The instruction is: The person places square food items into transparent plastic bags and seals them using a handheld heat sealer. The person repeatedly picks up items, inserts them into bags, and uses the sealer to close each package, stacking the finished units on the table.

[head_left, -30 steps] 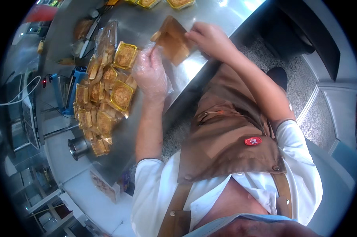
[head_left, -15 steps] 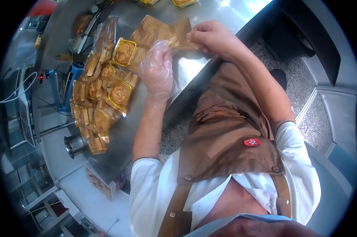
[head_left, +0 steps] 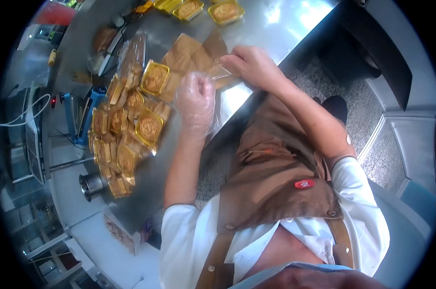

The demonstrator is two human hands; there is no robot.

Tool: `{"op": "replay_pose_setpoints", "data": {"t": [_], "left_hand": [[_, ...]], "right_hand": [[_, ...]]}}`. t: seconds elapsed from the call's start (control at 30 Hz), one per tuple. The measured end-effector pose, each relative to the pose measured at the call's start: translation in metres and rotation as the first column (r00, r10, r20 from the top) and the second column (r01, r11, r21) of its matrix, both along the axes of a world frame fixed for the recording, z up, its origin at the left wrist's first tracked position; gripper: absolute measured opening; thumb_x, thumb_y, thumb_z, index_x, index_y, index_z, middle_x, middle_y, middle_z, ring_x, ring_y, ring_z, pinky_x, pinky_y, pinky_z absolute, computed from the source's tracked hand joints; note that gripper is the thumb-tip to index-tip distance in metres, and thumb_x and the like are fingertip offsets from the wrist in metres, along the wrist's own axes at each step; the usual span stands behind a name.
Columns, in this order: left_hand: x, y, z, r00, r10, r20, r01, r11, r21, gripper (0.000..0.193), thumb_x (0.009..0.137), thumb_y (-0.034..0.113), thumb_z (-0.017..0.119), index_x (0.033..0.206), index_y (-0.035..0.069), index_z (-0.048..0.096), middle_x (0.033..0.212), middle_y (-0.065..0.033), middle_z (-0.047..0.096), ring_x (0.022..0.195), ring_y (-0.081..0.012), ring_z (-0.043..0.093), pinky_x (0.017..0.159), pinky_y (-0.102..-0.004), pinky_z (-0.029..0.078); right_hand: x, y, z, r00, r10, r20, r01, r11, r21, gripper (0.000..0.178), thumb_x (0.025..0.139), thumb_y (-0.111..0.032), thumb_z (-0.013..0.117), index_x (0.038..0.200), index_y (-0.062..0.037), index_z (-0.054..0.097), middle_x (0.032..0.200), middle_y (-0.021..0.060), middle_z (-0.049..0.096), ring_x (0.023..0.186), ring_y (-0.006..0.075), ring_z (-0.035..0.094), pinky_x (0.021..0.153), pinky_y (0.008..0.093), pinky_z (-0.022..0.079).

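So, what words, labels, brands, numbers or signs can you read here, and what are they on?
No text is clear enough to quote.
Red badge on the brown apron: a pale mark, too small to read.
Brown paper and yellow pastry tray: no lettering I can make out.
Patterned package at lower left: too blurred to tell.

Pastries (head_left: 149, 127) lie on the counter (head_left: 263, 36) (left of the left hand (head_left: 195, 98)).
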State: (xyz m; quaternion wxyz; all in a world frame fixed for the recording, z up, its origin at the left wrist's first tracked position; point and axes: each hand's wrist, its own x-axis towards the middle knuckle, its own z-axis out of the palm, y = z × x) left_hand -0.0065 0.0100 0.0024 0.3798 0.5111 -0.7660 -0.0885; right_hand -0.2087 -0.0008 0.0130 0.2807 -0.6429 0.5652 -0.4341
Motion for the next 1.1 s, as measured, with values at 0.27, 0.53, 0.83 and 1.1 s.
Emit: {"op": "replay_pose_setpoints", "data": {"t": [0.27, 0.53, 0.83, 1.1], "left_hand": [[-0.01, -0.004, -0.012, 0.992, 0.065, 0.11, -0.061, 0.997, -0.041, 0.013, 0.086, 0.001, 0.069, 0.09, 0.008, 0.06, 0.074, -0.0112, 0.062, 0.068, -0.0304, 0.063, 0.066, -0.0437, 0.051], [-0.005, -0.004, -0.017, 0.988, 0.03, 0.154, -0.027, 0.999, -0.024, 0.015, 0.087, 0.005, 0.073, 0.094, 0.009, 0.06, 0.078, -0.0123, 0.063, 0.072, -0.0331, 0.065, 0.067, -0.0458, 0.052], [-0.007, -0.002, -0.013, 0.998, -0.018, 0.068, 0.016, 0.999, 0.034, 0.01, 0.09, 0.011, 0.068, 0.095, 0.01, 0.06, 0.086, -0.0122, 0.067, 0.08, -0.0377, 0.066, 0.07, -0.0495, 0.053], [-0.008, -0.003, -0.014, 0.999, -0.019, 0.041, 0.018, 1.0, 0.02, 0.014, 0.089, 0.012, 0.077, 0.098, 0.008, 0.066, 0.082, -0.0097, 0.068, 0.074, -0.0277, 0.068, 0.069, -0.0406, 0.054]], "right_hand": [[-0.046, -0.095, -0.023, 0.814, -0.402, -0.418, 0.228, 0.884, -0.408, 0.073, 0.088, -0.046, 0.077, 0.137, 0.0037, 0.054, 0.118, 0.0294, 0.066, 0.109, 0.0427, 0.066, 0.091, 0.0471, 0.055], [-0.018, -0.15, -0.004, 0.788, -0.279, -0.549, 0.327, 0.945, -0.011, 0.078, 0.089, -0.041, 0.071, 0.151, -0.0025, 0.043, 0.131, 0.0322, 0.059, 0.119, 0.0458, 0.061, 0.103, 0.0525, 0.05], [-0.075, -0.022, 0.003, 0.899, -0.097, -0.427, 0.037, 0.988, -0.147, 0.065, 0.089, -0.032, 0.072, 0.14, 0.002, 0.051, 0.119, 0.0293, 0.064, 0.111, 0.0426, 0.065, 0.095, 0.05, 0.053], [-0.055, 0.083, 0.017, 0.856, 0.311, -0.414, -0.4, 0.904, -0.148, 0.102, 0.074, -0.01, 0.082, 0.161, -0.0059, 0.029, 0.134, 0.0253, 0.055, 0.119, 0.0447, 0.057, 0.102, 0.0472, 0.05]]}}
